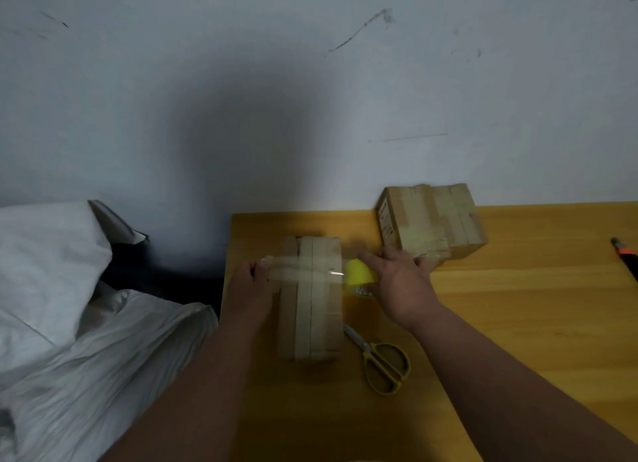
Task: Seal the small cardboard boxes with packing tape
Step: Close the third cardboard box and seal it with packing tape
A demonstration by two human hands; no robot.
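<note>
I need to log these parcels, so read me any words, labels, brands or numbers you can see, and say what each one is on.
No text can be read.
Far box: a label with dark print on its left end face, too small and blurred to read.
Near box, tape roll, scissors: no print visible.

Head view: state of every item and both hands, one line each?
near box: flaps closed, taped lengthwise, clear strip being laid crosswise
tape strip: stretched across the box top, uncut
tape roll: yellow, in right hand
left hand: pinches strip's free end
right hand: holds roll
far box: closed, taped
scissors: lying on table, blades shut
</note>
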